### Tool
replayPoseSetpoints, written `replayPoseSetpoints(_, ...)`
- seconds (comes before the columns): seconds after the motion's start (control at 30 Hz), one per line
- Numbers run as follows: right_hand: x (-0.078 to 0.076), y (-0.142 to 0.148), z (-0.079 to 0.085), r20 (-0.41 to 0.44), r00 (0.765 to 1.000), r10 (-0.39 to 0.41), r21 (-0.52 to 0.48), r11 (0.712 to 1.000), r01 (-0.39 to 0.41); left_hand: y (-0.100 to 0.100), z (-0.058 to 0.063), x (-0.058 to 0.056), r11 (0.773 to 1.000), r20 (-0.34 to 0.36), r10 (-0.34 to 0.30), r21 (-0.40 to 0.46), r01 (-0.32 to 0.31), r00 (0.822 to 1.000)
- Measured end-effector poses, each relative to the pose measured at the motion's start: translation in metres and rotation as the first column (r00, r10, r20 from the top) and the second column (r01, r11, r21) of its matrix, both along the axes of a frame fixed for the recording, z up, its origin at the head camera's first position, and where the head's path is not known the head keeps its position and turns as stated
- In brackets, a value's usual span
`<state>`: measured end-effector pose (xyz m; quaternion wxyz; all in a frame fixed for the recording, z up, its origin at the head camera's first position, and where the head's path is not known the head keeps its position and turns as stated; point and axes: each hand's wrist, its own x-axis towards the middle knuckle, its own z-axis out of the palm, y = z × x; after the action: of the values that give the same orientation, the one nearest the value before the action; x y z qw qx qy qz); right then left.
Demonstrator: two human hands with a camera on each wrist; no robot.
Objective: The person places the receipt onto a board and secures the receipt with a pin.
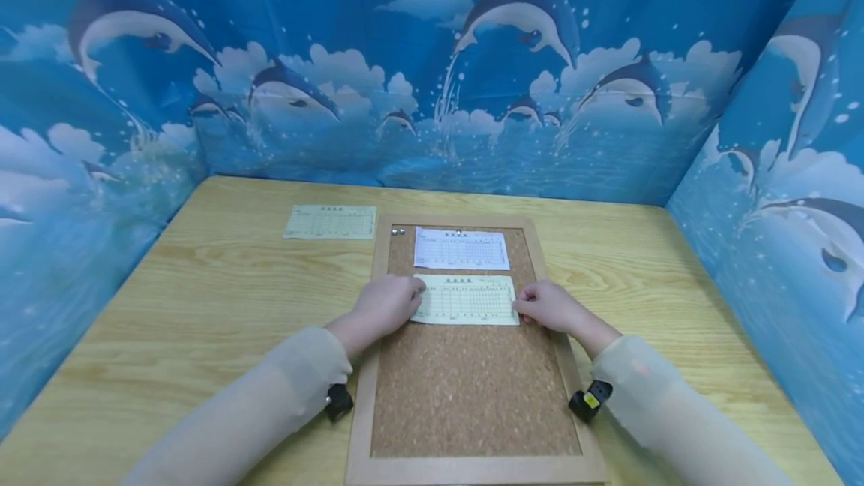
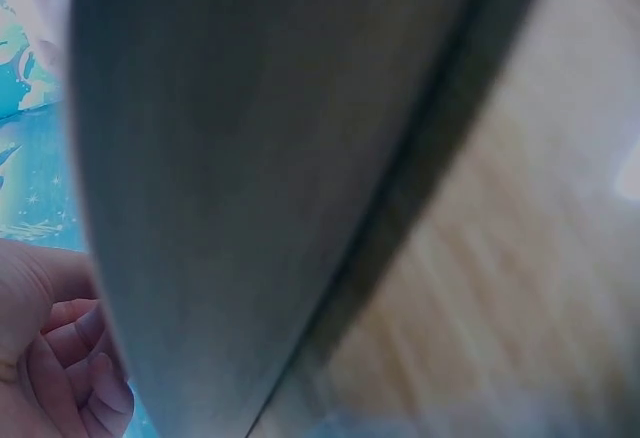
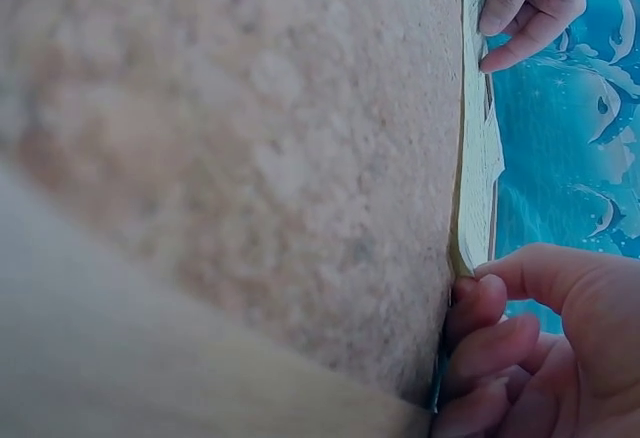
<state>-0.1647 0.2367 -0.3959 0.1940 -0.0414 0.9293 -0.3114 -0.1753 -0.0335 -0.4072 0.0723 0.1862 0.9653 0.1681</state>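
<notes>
Wood-framed corkboard (image 1: pixel 472 388) lying flat, long sides running away from person. Pale green printed form (image 1: pixel 466 300), ruled in grid, stretching face up across corkboard's upper half; left hand (image 1: pixel 388 298) pinching its left edge, right hand (image 1: pixel 552 306) pinching its right edge with thumb and fingers. Pale lilac form (image 1: pixel 462 250) lying just beyond, near corkboard's far end, small pin (image 1: pixel 459 231) sitting at its top middle. Two silver thumbtacks (image 1: pixel 394 232) resting in corkboard's far left corner. Second green form (image 1: pixel 331 222) lying just left of corkboard's far end.
</notes>
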Motion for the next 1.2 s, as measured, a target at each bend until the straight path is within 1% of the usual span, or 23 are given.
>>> replayPoseSetpoints(0.17, 0.0, 0.0007, -0.0002, -0.015, 1.0, 0.025, 0.001, 1.0, -0.025, 0.001, 0.0001, -0.0001, 1.0, 0.005, 0.002, -0.008, -0.002, 1.0)
replayPoseSetpoints(0.33, -0.0016, 0.0001, -0.0036, -0.021, 1.0, 0.007, 0.023, 1.0, -0.006, 0.002, 0.0004, -0.0002, 1.0, 0.006, 0.004, -0.023, -0.004, 1.0)
replayPoseSetpoints(0.7, -0.003, 0.0009, -0.0065, -0.046, 0.999, 0.023, 0.042, 0.999, -0.022, 0.0041, 0.0, -0.0017, 0.999, 0.009, -0.011, -0.045, 0.011, 1.0)
replayPoseSetpoints(0.9, -0.0023, -0.0003, -0.0052, -0.055, 0.998, 0.022, 0.059, 0.998, -0.019, 0.0053, 0.0004, -0.0027, 0.997, -0.008, -0.03, -0.072, 0.03, 1.0)
replayPoseSetpoints(1.2, -0.0011, -0.0016, -0.0041, -0.071, 0.997, 0.034, 0.082, 0.996, -0.028, 0.0047, 0.003, -0.0029, 0.993, -0.062, -0.067, -0.104, 0.06, 0.996)
